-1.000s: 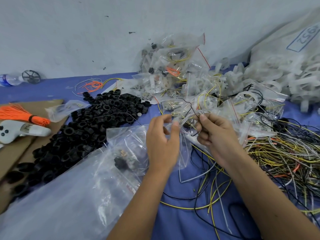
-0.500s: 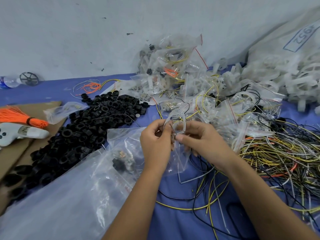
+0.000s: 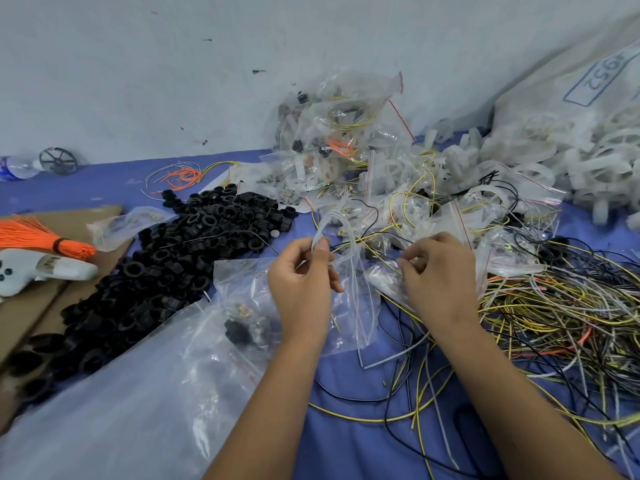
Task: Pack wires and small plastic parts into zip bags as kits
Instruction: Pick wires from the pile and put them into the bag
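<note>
Your hands have parted: left hand (image 3: pixel 304 278) now pinches looped white wires (image 3: pixel 334 225) above the zip bag (image 3: pixel 353 306), right hand (image 3: pixel 438 271) grips its mouth beside the black ring pile (image 3: pixel 180 258), so insertion looks imminent.

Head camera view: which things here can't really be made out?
Head view, the only one:
- Bag at the left hand: contents unclear; clear film and glare blur them.
- Right hand fingertips: what they pinch is lost among clear bags.
- Bottle: cut off by the left edge.
- Sack label: cut off by the right edge and upside down.
- Black rings: count untellable; heaped over each other.
</note>
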Available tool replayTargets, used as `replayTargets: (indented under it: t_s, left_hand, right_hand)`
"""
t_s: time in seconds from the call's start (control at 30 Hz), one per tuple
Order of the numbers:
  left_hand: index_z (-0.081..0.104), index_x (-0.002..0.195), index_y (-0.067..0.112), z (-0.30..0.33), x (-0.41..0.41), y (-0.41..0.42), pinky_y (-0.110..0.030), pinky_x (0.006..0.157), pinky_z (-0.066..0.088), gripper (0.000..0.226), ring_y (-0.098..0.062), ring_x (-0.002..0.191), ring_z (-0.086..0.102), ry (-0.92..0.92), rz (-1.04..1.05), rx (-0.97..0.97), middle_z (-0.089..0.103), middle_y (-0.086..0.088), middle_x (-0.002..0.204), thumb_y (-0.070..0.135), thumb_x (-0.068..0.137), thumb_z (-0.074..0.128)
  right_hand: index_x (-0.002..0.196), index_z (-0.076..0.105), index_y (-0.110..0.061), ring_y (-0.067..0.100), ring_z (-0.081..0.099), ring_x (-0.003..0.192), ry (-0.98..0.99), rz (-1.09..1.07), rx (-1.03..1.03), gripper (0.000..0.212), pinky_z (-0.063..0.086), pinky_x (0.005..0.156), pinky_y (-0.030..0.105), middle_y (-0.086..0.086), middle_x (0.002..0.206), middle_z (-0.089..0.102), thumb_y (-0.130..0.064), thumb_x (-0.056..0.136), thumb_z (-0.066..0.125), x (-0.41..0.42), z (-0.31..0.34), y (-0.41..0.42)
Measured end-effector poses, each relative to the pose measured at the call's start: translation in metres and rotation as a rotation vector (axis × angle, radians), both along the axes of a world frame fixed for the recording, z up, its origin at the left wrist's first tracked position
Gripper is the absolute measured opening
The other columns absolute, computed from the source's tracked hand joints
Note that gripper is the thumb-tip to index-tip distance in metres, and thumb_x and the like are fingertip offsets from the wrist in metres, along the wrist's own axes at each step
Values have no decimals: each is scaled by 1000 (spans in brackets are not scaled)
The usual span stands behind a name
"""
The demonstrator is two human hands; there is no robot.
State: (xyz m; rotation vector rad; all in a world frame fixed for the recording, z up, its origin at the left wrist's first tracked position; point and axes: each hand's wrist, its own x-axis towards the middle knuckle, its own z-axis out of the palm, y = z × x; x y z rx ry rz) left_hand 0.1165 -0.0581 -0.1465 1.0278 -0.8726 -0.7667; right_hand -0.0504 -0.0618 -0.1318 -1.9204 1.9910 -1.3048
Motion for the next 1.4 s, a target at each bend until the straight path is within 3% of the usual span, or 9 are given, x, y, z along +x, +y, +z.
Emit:
replayTargets:
  t_s: [0.1,0.23,0.37,0.47,0.63,0.8,0.97,1.13,1.4]
  left_hand:
    - [68,83,6,1,-7,4,-29,44,49,17,-16,45,53,-60,-86,-4,60,-5,61,11,99,66]
    - [70,85,9,4,-12,9,-29,45,50,15,-17,45,56,-147,-120,-14,58,-2,56,15,99,66]
    - [66,88,22,0,-13,8,-27,62,49,14,-10,64,56,-411,-69,22,64,9,76,28,88,79]
    - [59,92,21,-5,-11,7,-18,70,45,32,-7,79,56,-658,-7,127,60,8,88,27,78,86]
    - [64,76,20,-6,-4,3,-8,57,40,16,0,61,58,-462,100,214,63,10,65,10,83,74]
    - [63,69,19,2,-5,6,-10,54,42,21,-1,55,56,-280,147,169,63,14,61,14,87,71]
    - [60,72,22,8,-10,11,-11,57,43,22,-3,60,61,-376,192,15,64,12,65,13,89,72]
    - [61,82,15,13,-16,19,-17,62,46,13,-7,69,59,-630,191,-220,61,6,76,9,86,72]
    - [62,85,11,13,-32,32,-19,64,43,14,-7,69,52,-741,113,-435,58,6,78,3,82,72]
  right_hand:
    - [88,73,-14,10,60,71,-203,169,-181,14,41,65,12,-3,85,61,-23,97,66,7,9,4]
    - [100,73,-14,6,60,62,-383,426,-43,18,42,58,18,-6,75,65,-28,101,61,18,14,9]
    - [79,72,-15,11,54,47,-488,332,-54,19,43,51,31,1,57,61,-18,97,66,16,7,4]
    - [88,71,-18,17,60,49,-678,202,-117,6,48,48,36,5,61,67,-18,94,70,8,7,2]
    - [88,67,-11,20,60,50,-794,232,-132,7,45,43,29,9,67,70,-13,92,73,11,9,2]
    - [77,74,-19,16,66,55,-447,334,-47,13,52,51,31,-2,63,70,-11,86,76,24,6,6]
    - [73,77,-16,9,66,59,-62,420,145,12,55,65,32,-7,61,70,-13,84,78,27,6,8]
    - [66,75,-23,0,49,41,-266,669,347,36,36,45,14,-11,46,59,4,87,63,27,11,13]
    - [57,66,-23,-2,47,51,-655,723,365,54,39,48,19,-14,54,57,11,93,45,29,6,20]
